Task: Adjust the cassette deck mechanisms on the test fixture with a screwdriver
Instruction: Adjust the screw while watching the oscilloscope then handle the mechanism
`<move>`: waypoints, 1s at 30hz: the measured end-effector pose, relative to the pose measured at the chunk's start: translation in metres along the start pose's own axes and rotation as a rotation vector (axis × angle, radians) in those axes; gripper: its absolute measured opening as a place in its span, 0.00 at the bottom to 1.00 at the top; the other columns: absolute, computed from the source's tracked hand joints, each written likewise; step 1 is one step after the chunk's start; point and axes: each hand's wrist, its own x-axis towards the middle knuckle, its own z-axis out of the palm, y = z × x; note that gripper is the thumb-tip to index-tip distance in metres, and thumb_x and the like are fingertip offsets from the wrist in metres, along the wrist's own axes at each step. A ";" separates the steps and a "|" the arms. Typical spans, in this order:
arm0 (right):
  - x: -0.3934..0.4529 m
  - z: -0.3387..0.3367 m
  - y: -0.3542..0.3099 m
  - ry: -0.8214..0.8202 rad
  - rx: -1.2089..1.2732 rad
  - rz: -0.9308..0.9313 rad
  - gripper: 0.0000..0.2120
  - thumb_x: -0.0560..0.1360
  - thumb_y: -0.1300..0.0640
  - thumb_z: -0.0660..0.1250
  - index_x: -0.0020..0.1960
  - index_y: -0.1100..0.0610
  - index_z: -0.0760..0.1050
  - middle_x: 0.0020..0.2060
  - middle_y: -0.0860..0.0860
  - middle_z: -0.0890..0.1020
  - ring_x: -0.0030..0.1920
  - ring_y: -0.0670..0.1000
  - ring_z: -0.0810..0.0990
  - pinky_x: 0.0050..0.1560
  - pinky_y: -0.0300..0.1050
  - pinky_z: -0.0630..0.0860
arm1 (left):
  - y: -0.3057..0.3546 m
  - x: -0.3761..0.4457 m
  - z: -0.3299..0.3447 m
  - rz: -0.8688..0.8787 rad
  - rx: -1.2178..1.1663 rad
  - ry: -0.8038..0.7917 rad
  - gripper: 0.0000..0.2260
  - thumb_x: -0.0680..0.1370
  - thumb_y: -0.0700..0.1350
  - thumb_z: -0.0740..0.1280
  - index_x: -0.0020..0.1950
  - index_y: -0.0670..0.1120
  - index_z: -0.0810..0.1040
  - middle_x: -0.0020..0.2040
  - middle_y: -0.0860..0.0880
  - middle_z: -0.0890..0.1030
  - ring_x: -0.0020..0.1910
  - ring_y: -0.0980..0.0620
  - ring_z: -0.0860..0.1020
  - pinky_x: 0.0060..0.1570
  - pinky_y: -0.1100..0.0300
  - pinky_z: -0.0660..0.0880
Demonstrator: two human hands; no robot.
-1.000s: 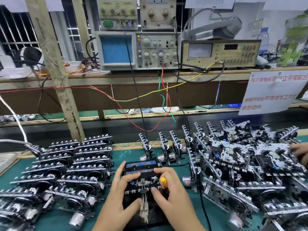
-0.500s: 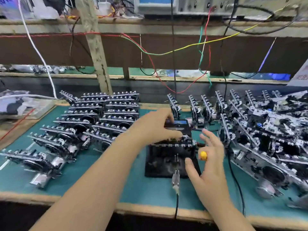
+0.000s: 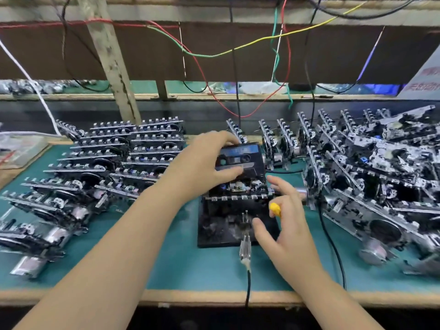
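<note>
Two hands work mid-bench: left hand (image 3: 204, 163) grips a cassette (image 3: 240, 160) on the mechanism (image 3: 238, 190) atop the fixture (image 3: 223, 232); right hand (image 3: 283, 225) holds a yellow screwdriver (image 3: 275, 209). Likely swapping units; next, lift carefully.

The test fixture (image 3: 234, 222) sits in the middle of the table (image 3: 166, 270). Rows of decks (image 3: 107, 163) lie to its left. A big pile of decks (image 3: 376, 182) lies to its right. Wires (image 3: 214, 53) hang behind.
</note>
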 end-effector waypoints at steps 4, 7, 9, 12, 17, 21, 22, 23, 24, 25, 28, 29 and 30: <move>-0.001 0.001 0.002 -0.043 -0.003 0.004 0.14 0.76 0.61 0.71 0.51 0.52 0.65 0.74 0.44 0.65 0.74 0.40 0.61 0.66 0.28 0.59 | 0.006 -0.009 -0.006 -0.159 -0.366 0.320 0.18 0.74 0.43 0.75 0.58 0.59 0.74 0.48 0.59 0.79 0.49 0.59 0.78 0.56 0.62 0.75; 0.000 0.001 0.001 -0.030 0.009 -0.002 0.13 0.76 0.57 0.69 0.51 0.51 0.65 0.73 0.44 0.65 0.73 0.40 0.63 0.63 0.28 0.61 | 0.019 -0.034 -0.014 -0.236 -0.612 0.563 0.14 0.76 0.43 0.71 0.58 0.57 0.74 0.51 0.53 0.78 0.51 0.50 0.80 0.56 0.44 0.78; 0.000 0.001 0.000 -0.015 0.015 -0.002 0.11 0.75 0.56 0.67 0.50 0.51 0.65 0.73 0.44 0.66 0.73 0.41 0.64 0.62 0.28 0.61 | 0.031 -0.062 -0.013 -0.237 -0.686 0.658 0.14 0.78 0.43 0.69 0.58 0.59 0.73 0.52 0.59 0.79 0.49 0.58 0.81 0.51 0.55 0.80; 0.001 0.001 0.000 -0.004 0.023 0.000 0.11 0.74 0.56 0.67 0.51 0.50 0.65 0.72 0.43 0.66 0.72 0.40 0.64 0.62 0.27 0.61 | 0.043 -0.118 0.009 -0.299 -0.626 0.515 0.16 0.79 0.44 0.67 0.61 0.64 0.73 0.55 0.64 0.78 0.52 0.62 0.80 0.48 0.70 0.75; 0.000 0.001 -0.001 -0.004 0.052 0.006 0.13 0.75 0.56 0.67 0.52 0.46 0.63 0.72 0.40 0.66 0.74 0.41 0.64 0.64 0.26 0.61 | 0.040 -0.174 0.037 -0.380 -0.186 0.381 0.16 0.82 0.40 0.61 0.59 0.62 0.72 0.62 0.55 0.70 0.59 0.76 0.67 0.58 0.79 0.61; 0.000 -0.001 -0.003 0.007 0.061 0.001 0.15 0.76 0.57 0.67 0.51 0.43 0.63 0.71 0.40 0.67 0.70 0.39 0.66 0.60 0.26 0.63 | 0.036 -0.174 0.038 -0.483 -0.061 0.142 0.14 0.81 0.49 0.61 0.60 0.68 0.65 0.67 0.59 0.58 0.58 0.65 0.65 0.56 0.64 0.61; 0.000 -0.001 -0.003 0.007 0.062 -0.007 0.17 0.77 0.59 0.68 0.51 0.43 0.62 0.71 0.41 0.68 0.69 0.38 0.67 0.60 0.26 0.63 | 0.035 -0.175 0.040 -0.491 -0.029 0.114 0.13 0.81 0.51 0.59 0.62 0.68 0.64 0.69 0.60 0.56 0.61 0.65 0.61 0.57 0.64 0.60; -0.001 -0.001 -0.003 0.005 0.057 -0.015 0.19 0.77 0.61 0.69 0.49 0.42 0.62 0.71 0.41 0.68 0.69 0.38 0.67 0.59 0.26 0.63 | 0.036 -0.175 0.042 -0.487 -0.012 0.097 0.13 0.81 0.53 0.57 0.64 0.67 0.65 0.71 0.61 0.55 0.64 0.65 0.56 0.59 0.63 0.59; -0.001 -0.002 -0.003 0.005 0.050 -0.018 0.22 0.77 0.63 0.70 0.49 0.41 0.61 0.71 0.42 0.68 0.69 0.37 0.66 0.59 0.26 0.62 | 0.037 -0.175 0.044 -0.478 -0.010 0.092 0.13 0.81 0.55 0.56 0.64 0.66 0.65 0.72 0.61 0.55 0.66 0.65 0.55 0.60 0.62 0.59; -0.002 -0.003 -0.002 0.000 0.053 -0.012 0.23 0.76 0.64 0.71 0.48 0.41 0.61 0.71 0.42 0.68 0.69 0.37 0.66 0.60 0.25 0.62 | 0.038 -0.174 0.044 -0.474 -0.028 0.091 0.12 0.80 0.55 0.58 0.63 0.67 0.65 0.73 0.60 0.57 0.67 0.64 0.56 0.62 0.62 0.59; -0.003 -0.002 -0.001 0.000 0.035 -0.023 0.19 0.76 0.62 0.70 0.48 0.44 0.62 0.72 0.42 0.68 0.70 0.37 0.65 0.60 0.25 0.61 | 0.033 -0.176 0.041 -0.531 -0.255 0.187 0.21 0.78 0.46 0.69 0.60 0.70 0.66 0.63 0.67 0.73 0.58 0.66 0.73 0.53 0.71 0.67; -0.003 -0.002 0.000 -0.001 0.030 -0.022 0.17 0.76 0.62 0.70 0.49 0.46 0.63 0.72 0.42 0.68 0.70 0.37 0.66 0.60 0.25 0.62 | 0.031 -0.177 0.040 -0.568 -0.350 0.208 0.25 0.78 0.44 0.71 0.61 0.71 0.67 0.57 0.68 0.76 0.53 0.64 0.76 0.47 0.73 0.70; -0.002 -0.003 -0.002 -0.004 0.029 -0.016 0.16 0.76 0.61 0.69 0.48 0.47 0.63 0.72 0.42 0.67 0.71 0.39 0.65 0.61 0.26 0.61 | 0.029 -0.178 0.039 -0.587 -0.424 0.218 0.27 0.78 0.42 0.71 0.62 0.72 0.67 0.54 0.69 0.77 0.51 0.63 0.78 0.44 0.74 0.71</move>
